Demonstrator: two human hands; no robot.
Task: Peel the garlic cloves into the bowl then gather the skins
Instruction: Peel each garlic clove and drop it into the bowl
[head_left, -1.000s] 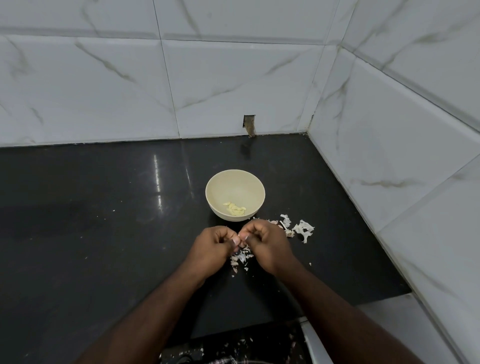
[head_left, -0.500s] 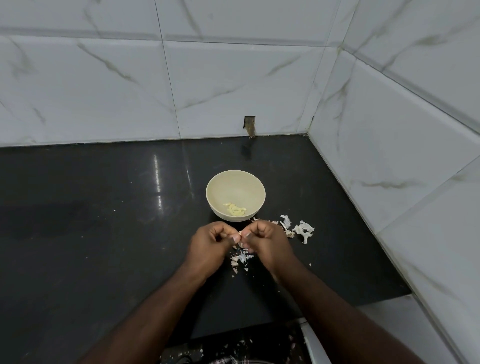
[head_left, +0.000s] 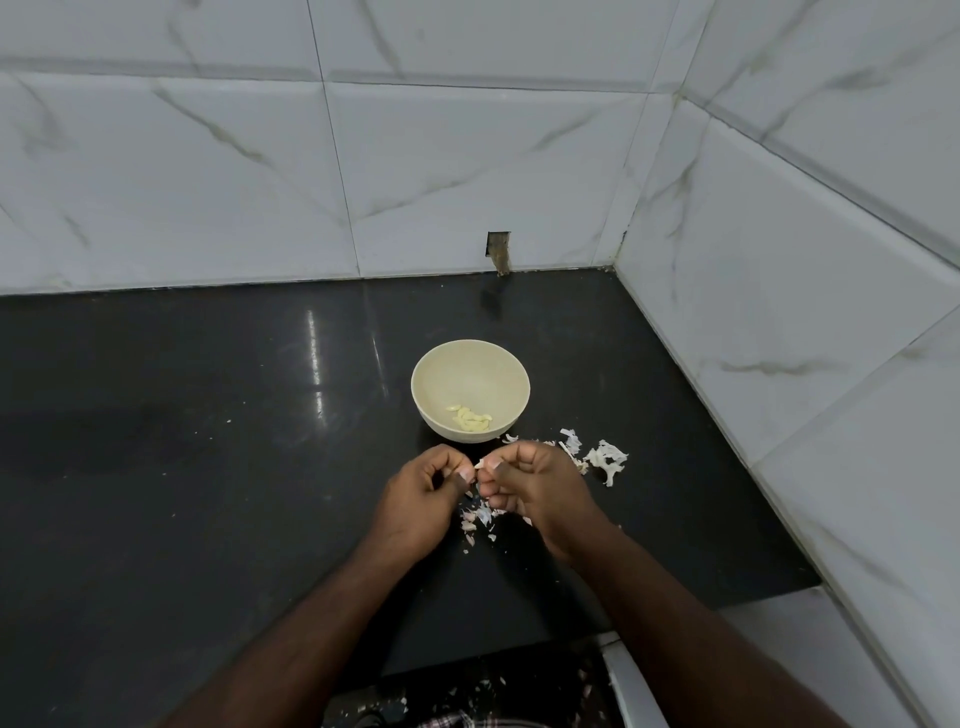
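While both hands, left hand (head_left: 422, 493) and right hand (head_left: 535, 483), pinch a small pale garlic clove (head_left: 479, 463) mid-frame, it looks light, slippery; grip ends.

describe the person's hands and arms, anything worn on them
Both forearms are bare as far as the bottom edge of the picture: no sleeves or cuffs show. The left hand and right hand wear no gloves, and no rings, watch or bands can be seen. The fingernails look short and pale.

Count: 1 bowl (head_left: 470, 364); 2 hands, left (head_left: 423, 501), right (head_left: 540, 486); 2 skin piles (head_left: 605, 460) (head_left: 480, 517); peeled cloves (head_left: 471, 419) uncountable.
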